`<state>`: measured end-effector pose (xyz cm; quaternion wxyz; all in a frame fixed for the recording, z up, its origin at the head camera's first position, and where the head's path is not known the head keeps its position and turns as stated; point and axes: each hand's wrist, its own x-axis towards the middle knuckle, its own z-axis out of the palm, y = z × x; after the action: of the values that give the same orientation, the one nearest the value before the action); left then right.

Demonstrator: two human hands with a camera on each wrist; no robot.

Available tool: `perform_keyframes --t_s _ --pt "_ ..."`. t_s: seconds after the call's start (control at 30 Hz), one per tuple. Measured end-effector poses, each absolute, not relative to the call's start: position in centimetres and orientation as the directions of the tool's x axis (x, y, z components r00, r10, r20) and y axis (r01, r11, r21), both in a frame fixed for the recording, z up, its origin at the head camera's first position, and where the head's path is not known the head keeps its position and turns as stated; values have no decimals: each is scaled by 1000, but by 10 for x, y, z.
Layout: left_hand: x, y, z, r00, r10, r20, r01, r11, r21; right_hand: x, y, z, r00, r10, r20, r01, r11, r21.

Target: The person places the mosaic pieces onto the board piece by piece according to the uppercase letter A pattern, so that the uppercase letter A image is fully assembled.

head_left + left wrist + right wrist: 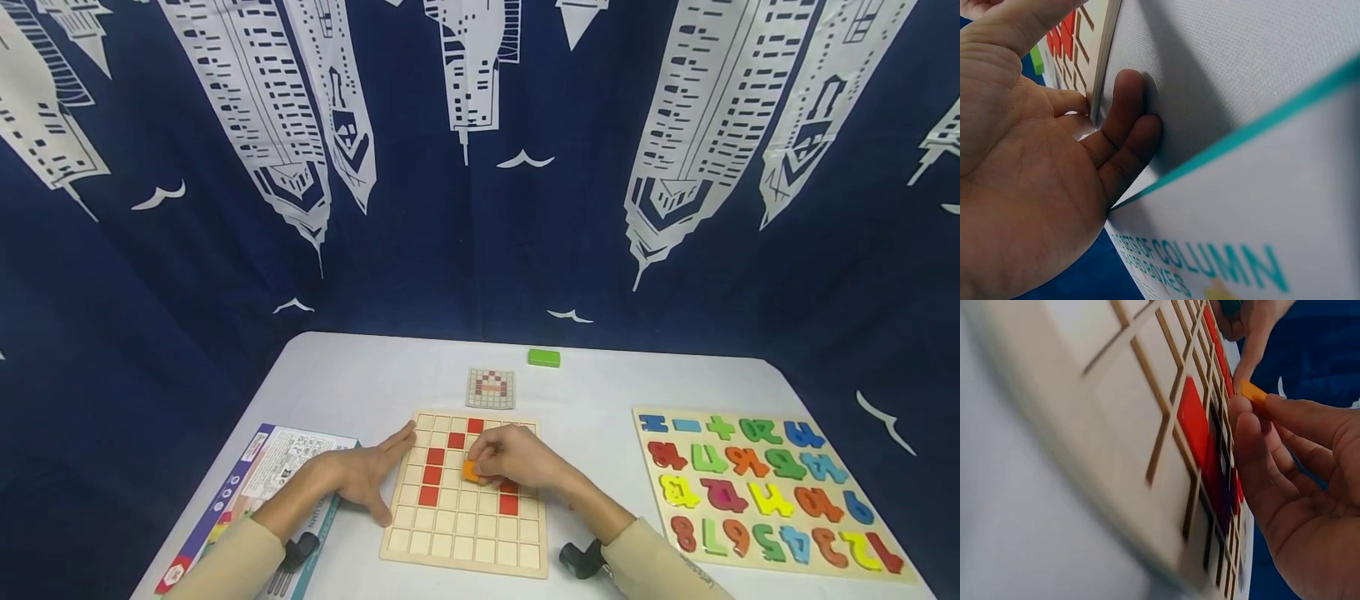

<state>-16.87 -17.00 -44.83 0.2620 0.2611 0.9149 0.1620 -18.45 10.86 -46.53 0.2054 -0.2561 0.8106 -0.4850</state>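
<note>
A wooden grid board lies on the table, with several red tiles set in its squares. My right hand pinches an orange tile between thumb and fingertips over the middle of the board. In the right wrist view that orange tile shows at the fingertips, near the grid. My left hand lies with fingers spread against the board's left edge. Seen from the left wrist, the left palm faces the camera, holding nothing. Past the board's far edge sits a small pattern card.
Farther back stands a green block. On the right lies a wooden puzzle board of colourful numbers. A printed white box with teal edging lies under the left forearm. A blue curtain hangs behind the white table.
</note>
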Motion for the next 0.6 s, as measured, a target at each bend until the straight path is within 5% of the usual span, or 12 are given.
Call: perform_keyframes --t_s 0.27,0.6 --pt "-170 -171 -449 -717 573 -396 400 805 439 -184 87 -468 -796 -594 -115 -230 473 -850" --pt "-171 -173 -453 -715 576 -397 404 803 438 -180 73 -466 -798 -602 -21 -411 570 -712"
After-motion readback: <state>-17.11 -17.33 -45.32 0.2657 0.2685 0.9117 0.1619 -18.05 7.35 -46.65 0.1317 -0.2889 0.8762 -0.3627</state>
